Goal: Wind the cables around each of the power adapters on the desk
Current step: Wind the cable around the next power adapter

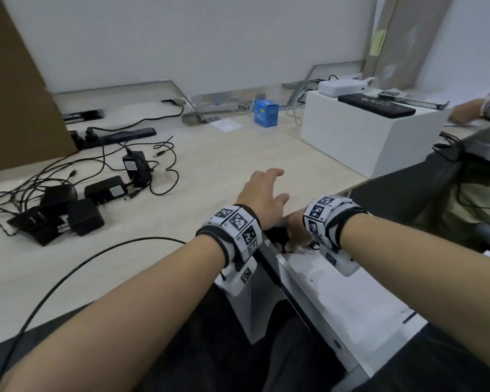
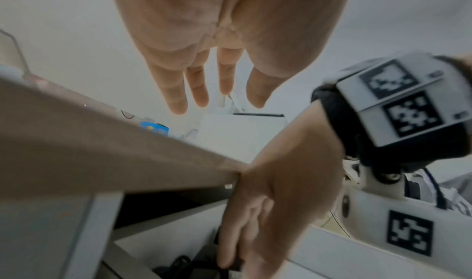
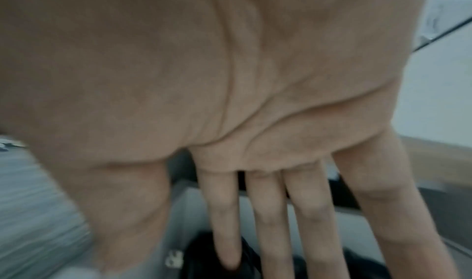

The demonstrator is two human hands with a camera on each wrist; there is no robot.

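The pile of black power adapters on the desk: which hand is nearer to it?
Left. The left hand hovers over the desk, right of the adapter pile; the right hand is lower, past the desk edge.

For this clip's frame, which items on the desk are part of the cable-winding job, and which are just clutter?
Part of the job:
- pile of black power adapters with loose tangled cables
- left hand, open over the desk edge
- right hand, reaching below the desk edge

Just lying about:
- blue box
- white box
- black power strip
- another person's hand
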